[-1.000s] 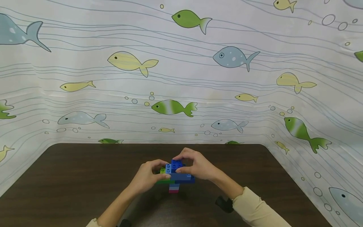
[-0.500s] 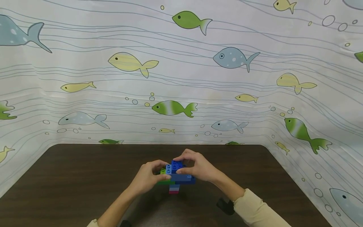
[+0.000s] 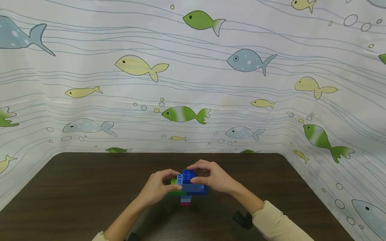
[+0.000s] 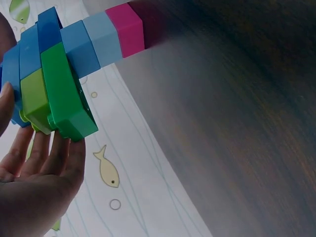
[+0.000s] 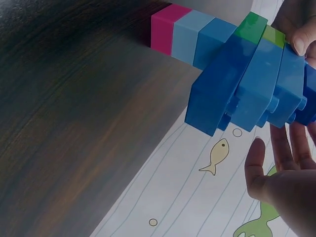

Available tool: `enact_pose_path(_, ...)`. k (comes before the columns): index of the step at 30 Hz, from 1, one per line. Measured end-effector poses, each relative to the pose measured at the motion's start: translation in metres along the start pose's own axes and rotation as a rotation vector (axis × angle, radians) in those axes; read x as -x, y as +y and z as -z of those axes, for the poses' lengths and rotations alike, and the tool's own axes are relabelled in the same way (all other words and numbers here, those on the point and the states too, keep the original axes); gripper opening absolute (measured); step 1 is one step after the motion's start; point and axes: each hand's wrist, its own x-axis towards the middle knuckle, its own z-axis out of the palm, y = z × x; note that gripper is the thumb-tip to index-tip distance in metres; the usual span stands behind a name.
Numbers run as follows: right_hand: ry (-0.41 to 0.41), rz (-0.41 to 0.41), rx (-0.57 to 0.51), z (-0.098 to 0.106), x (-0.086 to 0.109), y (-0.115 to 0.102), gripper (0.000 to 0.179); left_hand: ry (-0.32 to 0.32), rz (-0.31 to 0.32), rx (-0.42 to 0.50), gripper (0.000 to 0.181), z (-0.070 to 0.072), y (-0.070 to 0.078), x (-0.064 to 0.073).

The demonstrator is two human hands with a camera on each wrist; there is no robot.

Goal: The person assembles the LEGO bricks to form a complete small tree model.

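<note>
A stack of building bricks (image 3: 193, 188) stands upright near the middle of the table, narrow at the bottom and wide above. Its pink brick (image 4: 126, 29) is lowest, with light blue and blue bricks over it. Higher up sit a green brick (image 4: 66, 91), a lime brick (image 4: 35, 98) and several blue ones. My left hand (image 3: 155, 187) grips the stack's left side, thumb in front and fingers behind. A dark blue brick (image 3: 187, 174) tops the stack. My right hand (image 3: 215, 177) holds it at the right, thumb in front and index finger behind.
The dark wooden table (image 3: 90, 194) reaches back to a white sheet (image 3: 205, 83) printed with fish, which also rises at both sides. A black object (image 3: 242, 219) shows beneath the right wrist, close to the sleeve (image 3: 275, 219).
My right hand has shifted slightly to the right, its fingertips now closer to the right edge of the dark blue brick. My left hand and the stack stay almost in place.
</note>
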Motion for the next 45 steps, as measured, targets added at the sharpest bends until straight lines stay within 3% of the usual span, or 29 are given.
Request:
enact_pose_path(6, 0.029, -0.035, -0.033, 0.001, 0.002, -0.003, 0.027, 0.013, 0.016, 0.008, 0.03, 0.0, 0.002, 0.0)
enact_pose_path(20, 0.026, 0.001, -0.019, 0.002, -0.001, 0.0, 0.024, -0.006, 0.044, 0.014, 0.04, 0.003, 0.006, 0.001)
enact_pose_path(24, 0.023, 0.006, -0.02, 0.002, -0.002, 0.002, 0.023, 0.015, 0.013, 0.013, 0.043, 0.003, 0.012, 0.0)
enact_pose_path(30, 0.016, 0.016, -0.038, 0.002, -0.002, 0.002, 0.023, 0.026, -0.054, 0.034, 0.031, 0.001, 0.017, -0.003)
enact_pose_path(45, 0.015, 0.021, -0.013, 0.001, 0.001, 0.003, 0.023, 0.038, -0.081, 0.058, 0.028, -0.005, 0.014, -0.004)
